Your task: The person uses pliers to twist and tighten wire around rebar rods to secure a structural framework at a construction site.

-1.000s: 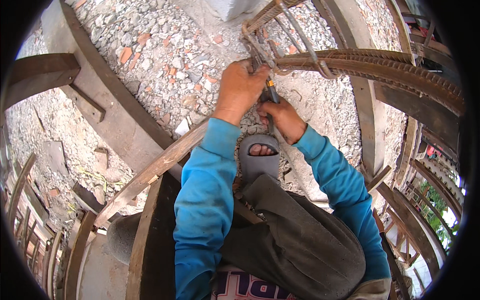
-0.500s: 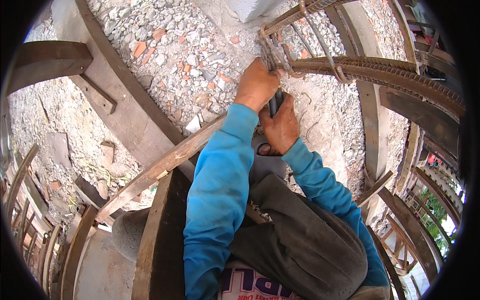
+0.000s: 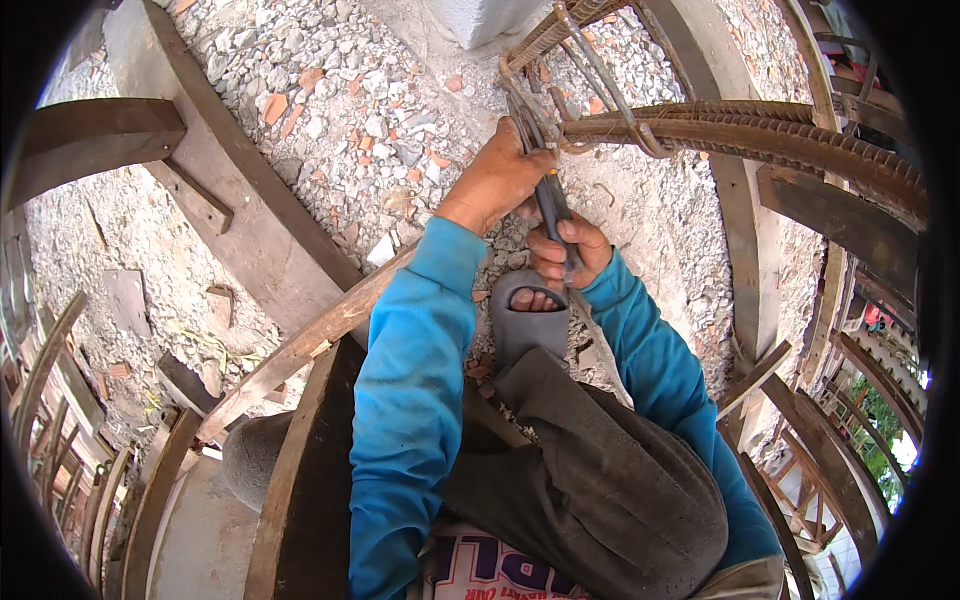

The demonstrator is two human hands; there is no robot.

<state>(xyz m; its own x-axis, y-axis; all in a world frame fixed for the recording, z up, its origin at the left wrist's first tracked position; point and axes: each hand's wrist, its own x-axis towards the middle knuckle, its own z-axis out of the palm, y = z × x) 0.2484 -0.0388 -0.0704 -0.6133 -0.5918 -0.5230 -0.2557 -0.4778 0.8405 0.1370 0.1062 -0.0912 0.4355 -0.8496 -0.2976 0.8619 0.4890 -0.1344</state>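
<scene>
My left hand (image 3: pixel 492 178) is closed round the upper part of a long dark tool that looks like pincers (image 3: pixel 549 200). My right hand (image 3: pixel 578 250) wraps the lower end of its handles, thumb on top. The tool's far end reaches up to the corner of a reinforcing-bar cage, where ribbed steel bars (image 3: pixel 740 128) meet a bent stirrup (image 3: pixel 608 78) and thin tie wire. Its jaws are hard to make out against the rusty steel. Below my hands is my foot in a grey sandal (image 3: pixel 530 325).
A narrow wooden strip (image 3: pixel 300 350) slants beside my left forearm, near a thick timber beam (image 3: pixel 240 190). Gravel with brick bits (image 3: pixel 360 120) covers the ground. At the top stands a pale block (image 3: pixel 480 20). More planks (image 3: pixel 745 260) stand to the right.
My right hand has turned and now wraps the handle ends, with its fingers showing. My left hand has shifted slightly left, and more of the sandal shows.
</scene>
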